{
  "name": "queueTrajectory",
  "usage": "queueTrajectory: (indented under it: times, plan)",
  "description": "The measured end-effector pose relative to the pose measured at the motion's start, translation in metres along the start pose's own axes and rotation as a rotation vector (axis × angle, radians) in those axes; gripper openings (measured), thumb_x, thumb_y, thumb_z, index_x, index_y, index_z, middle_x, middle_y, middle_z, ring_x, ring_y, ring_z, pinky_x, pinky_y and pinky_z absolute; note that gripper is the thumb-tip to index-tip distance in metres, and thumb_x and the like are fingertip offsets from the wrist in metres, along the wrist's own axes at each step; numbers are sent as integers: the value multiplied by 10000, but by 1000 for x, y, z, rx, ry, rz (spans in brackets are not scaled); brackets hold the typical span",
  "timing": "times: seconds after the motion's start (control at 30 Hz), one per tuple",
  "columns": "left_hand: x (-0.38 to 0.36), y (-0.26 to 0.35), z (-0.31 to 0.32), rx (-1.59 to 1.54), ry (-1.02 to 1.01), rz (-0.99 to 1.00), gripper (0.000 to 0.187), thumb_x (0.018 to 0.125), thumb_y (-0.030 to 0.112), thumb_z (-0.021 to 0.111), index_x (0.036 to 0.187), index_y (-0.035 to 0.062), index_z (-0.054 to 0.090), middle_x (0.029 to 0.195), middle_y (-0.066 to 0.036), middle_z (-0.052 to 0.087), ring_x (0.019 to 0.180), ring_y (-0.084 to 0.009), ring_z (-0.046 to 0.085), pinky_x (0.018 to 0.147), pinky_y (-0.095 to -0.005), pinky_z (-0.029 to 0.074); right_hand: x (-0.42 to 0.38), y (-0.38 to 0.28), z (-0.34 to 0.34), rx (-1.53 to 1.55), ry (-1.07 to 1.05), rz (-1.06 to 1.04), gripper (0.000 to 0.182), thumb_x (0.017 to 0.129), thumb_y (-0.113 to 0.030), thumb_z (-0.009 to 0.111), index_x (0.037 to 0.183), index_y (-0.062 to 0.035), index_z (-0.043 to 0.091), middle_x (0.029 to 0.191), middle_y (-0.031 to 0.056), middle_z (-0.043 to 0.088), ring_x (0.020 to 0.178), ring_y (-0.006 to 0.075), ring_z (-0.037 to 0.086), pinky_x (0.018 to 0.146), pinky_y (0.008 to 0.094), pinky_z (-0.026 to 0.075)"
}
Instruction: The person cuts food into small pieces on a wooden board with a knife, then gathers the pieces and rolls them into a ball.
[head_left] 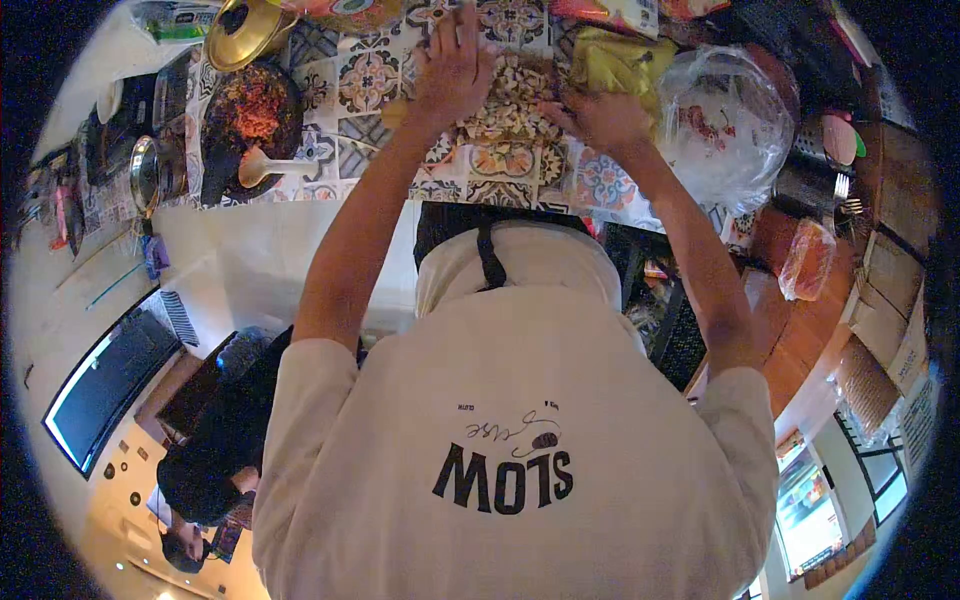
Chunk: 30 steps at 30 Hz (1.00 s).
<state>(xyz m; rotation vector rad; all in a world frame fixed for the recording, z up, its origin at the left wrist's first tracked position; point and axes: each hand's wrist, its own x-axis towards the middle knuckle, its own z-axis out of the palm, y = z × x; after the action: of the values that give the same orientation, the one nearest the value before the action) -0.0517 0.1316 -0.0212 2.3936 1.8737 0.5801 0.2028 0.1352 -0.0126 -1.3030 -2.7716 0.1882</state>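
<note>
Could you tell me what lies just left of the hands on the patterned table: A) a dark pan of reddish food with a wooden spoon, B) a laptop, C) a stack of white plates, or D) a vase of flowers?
A: left of the left hand on the patterned table sits a dark pan of reddish chopped food, with a wooden spoon resting at its edge.

Both hands, left [455,62] and right [600,118], flat on the patterned tablecloth [365,80] beside a plastic bag [725,125].
</note>
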Motion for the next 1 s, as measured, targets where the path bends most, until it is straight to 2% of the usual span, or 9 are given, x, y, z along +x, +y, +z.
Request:
queueTrajectory:
  times: [0.23, 0.33, 0.43, 0.53, 0.57, 0.67, 0.77, 0.93, 1.0]
  plan:
    - [4, 11, -10, -122, 126, -19, 678, 1039, 331, 434, 1567, 8, 155, 1508, -301, 278, 1307, -494, 363, 1012, -604, 343, -7, 3, -6, -14, 19, -14, 515, 928, -636, 506, 853, -167, 705, 572, 146, 631, 513, 334, 656, 472, 473, 531]
    - [-9, 3, 17, -248, 108, 143, 672, 1047, 343, 415, 1571, 19, 148, 1545, -296, 222, 1354, -497, 315, 1046, -605, 314, -15, -3, 3, 12, 41, 8, 509, 924, -633, 517, 834, -166, 698, 562, 146, 626, 519, 334, 662, 478, 471, 537]
    - [-10, -7, 32, -149, 166, 224, 681, 1050, 355, 402, 1578, 35, 115, 1569, -289, 171, 1394, -494, 260, 1069, -639, 261, -16, -8, -1, -28, 66, 16, 493, 917, -627, 536, 819, -173, 699, 559, 138, 625, 507, 331, 657, 464, 457, 535]
    - [-6, 14, -2, -70, -87, -118, 703, 1047, 350, 407, 1580, 36, 74, 1577, -285, 144, 1404, -490, 236, 1067, -654, 243, -11, -1, -5, -40, 121, -10, 475, 907, -621, 561, 814, -177, 704, 555, 127, 623, 490, 324, 648, 447, 441, 531]
    - [-1, 15, -9, -89, -82, -114, 708, 1048, 348, 399, 1580, 35, 52, 1583, -284, 119, 1413, -498, 208, 1067, -660, 226, -11, 0, -10, -38, 122, -20, 473, 903, -619, 570, 815, -175, 706, 553, 123, 622, 487, 322, 647, 444, 437, 531]
    - [-3, 4, 23, 98, -65, -64, 702, 1046, 343, 407, 1578, 33, 71, 1573, -286, 148, 1408, -491, 221, 1054, -652, 241, -17, 9, 14, -61, 112, -34, 485, 903, -616, 574, 812, -159, 706, 546, 117, 617, 485, 319, 647, 444, 435, 531]
    - [-17, -29, 81, 237, 191, 53, 686, 1005, 364, 453, 1560, 60, 189, 1412, -303, 396, 1261, -480, 443, 1002, -658, 332, -13, 9, 17, -52, 139, -40, 496, 914, -612, 558, 812, -150, 708, 556, 115, 623, 484, 320, 646, 442, 432, 531]
    - [7, 9, -7, -78, 54, 8, 702, 1030, 353, 430, 1571, 41, 109, 1523, -306, 219, 1349, -499, 316, 1024, -671, 288, -11, 5, -1, -59, 126, -39, 490, 928, -616, 527, 859, -173, 725, 611, 103, 655, 532, 315, 667, 459, 425, 538]
    - [1, 5, 8, -39, -8, -40, 706, 1042, 349, 422, 1579, 40, 83, 1544, -293, 194, 1348, -484, 313, 1012, -666, 292, -7, 9, 12, -35, 53, -21, 489, 930, -622, 518, 889, -185, 733, 644, 97, 673, 574, 314, 681, 487, 432, 548]
